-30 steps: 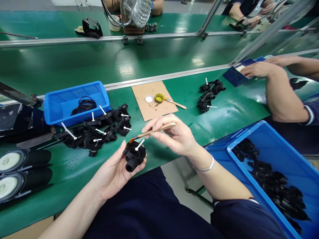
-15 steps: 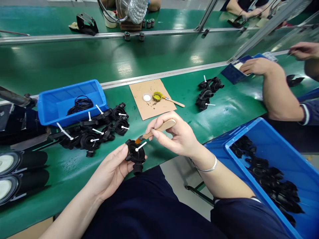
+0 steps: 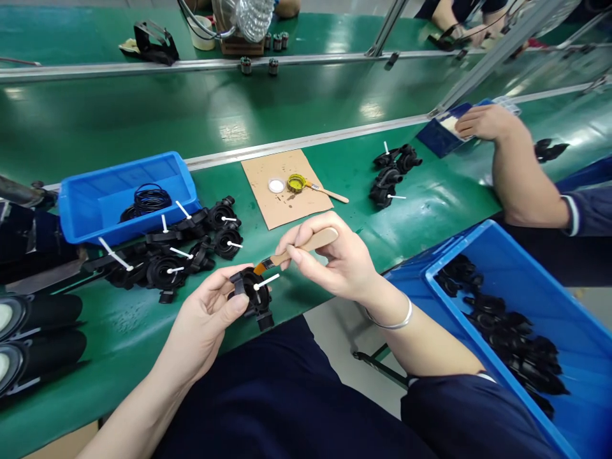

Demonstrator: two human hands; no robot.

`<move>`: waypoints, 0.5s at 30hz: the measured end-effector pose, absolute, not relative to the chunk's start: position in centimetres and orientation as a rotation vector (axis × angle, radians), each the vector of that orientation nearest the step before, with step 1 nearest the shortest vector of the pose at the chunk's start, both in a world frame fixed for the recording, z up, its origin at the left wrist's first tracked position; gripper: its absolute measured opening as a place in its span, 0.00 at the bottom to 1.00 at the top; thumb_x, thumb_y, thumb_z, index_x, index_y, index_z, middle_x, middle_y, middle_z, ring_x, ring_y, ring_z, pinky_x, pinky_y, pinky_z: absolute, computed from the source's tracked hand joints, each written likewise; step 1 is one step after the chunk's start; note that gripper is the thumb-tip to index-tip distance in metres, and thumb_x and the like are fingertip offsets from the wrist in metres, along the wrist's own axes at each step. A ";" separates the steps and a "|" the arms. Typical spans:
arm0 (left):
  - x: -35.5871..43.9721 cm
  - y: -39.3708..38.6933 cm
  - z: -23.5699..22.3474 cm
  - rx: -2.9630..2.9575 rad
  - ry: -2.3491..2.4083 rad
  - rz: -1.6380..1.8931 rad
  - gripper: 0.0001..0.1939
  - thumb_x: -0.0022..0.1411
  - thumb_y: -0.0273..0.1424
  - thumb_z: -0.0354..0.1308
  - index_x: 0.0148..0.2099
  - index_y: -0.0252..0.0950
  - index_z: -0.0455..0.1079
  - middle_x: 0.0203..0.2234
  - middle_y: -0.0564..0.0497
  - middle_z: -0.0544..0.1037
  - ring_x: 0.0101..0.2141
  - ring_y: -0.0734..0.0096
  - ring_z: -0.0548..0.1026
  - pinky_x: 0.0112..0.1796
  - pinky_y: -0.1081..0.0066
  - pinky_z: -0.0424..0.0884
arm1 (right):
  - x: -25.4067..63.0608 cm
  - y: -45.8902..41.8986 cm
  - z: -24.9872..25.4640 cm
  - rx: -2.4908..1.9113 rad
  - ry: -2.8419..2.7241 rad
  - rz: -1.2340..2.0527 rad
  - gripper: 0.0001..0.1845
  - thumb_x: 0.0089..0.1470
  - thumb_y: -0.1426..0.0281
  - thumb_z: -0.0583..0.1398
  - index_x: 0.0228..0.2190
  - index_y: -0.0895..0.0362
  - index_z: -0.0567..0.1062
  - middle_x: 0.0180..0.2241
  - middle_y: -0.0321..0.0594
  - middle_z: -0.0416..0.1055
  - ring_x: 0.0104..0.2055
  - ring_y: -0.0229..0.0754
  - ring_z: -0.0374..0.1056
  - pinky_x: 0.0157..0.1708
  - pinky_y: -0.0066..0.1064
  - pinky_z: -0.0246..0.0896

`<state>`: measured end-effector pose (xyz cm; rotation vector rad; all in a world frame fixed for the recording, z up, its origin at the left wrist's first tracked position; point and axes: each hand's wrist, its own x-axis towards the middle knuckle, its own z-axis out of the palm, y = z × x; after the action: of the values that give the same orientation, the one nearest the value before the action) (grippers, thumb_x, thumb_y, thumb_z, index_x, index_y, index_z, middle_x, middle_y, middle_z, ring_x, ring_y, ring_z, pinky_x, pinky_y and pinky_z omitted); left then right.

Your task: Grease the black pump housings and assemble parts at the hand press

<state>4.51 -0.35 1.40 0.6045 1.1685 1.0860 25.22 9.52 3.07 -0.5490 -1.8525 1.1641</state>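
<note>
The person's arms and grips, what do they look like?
The left grip and right grip wear no gloves. A thin, shiny silver bangle is on the right arm. The right sleeve is short and dark navy with white edging. I can't make out any left sleeve.

The green bench (image 3: 444,191) bears a blue tray (image 3: 124,172), cardboard (image 3: 277,166), black parts (image 3: 155,274).

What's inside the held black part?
A white pin juts from inside the black part. The left hand covers some of its left side; the brush hides part of its rim.
</note>
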 end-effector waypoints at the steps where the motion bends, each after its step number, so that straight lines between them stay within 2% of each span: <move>1: 4.5 -0.4 1.5 0.614 1.168 1.083 0.27 0.54 0.40 0.72 0.54 0.37 0.74 0.50 0.43 0.79 0.54 0.54 0.74 0.50 0.68 0.71 | 25.1 9.5 2.9 -0.531 -1.859 1.121 0.10 0.62 0.75 0.60 0.42 0.53 0.65 0.39 0.39 0.74 0.39 0.38 0.76 0.40 0.33 0.74; 4: 4.4 -0.4 1.6 0.621 1.198 1.098 0.28 0.53 0.39 0.73 0.54 0.37 0.74 0.48 0.44 0.80 0.52 0.55 0.75 0.49 0.69 0.71 | 24.9 9.5 2.9 -0.480 -1.915 1.032 0.09 0.61 0.76 0.59 0.41 0.53 0.65 0.38 0.39 0.74 0.40 0.39 0.76 0.43 0.35 0.73; 7: 4.4 -0.3 1.6 0.620 1.225 1.176 0.29 0.49 0.36 0.75 0.53 0.37 0.75 0.45 0.45 0.80 0.48 0.60 0.76 0.48 0.71 0.71 | 25.3 9.4 3.4 -0.516 -1.983 1.017 0.07 0.61 0.75 0.59 0.39 0.54 0.65 0.36 0.38 0.73 0.38 0.37 0.75 0.40 0.32 0.73; 15: 5.0 -0.3 2.3 0.665 1.247 1.271 0.29 0.42 0.25 0.77 0.49 0.41 0.77 0.42 0.50 0.79 0.43 0.65 0.78 0.46 0.73 0.74 | 25.5 8.9 3.6 -0.504 -1.850 1.296 0.08 0.62 0.76 0.60 0.35 0.55 0.64 0.34 0.36 0.71 0.34 0.35 0.76 0.32 0.28 0.74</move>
<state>5.00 -0.29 2.31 0.6648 1.2466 1.2711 25.53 8.86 3.63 -0.5044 -1.8497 1.2957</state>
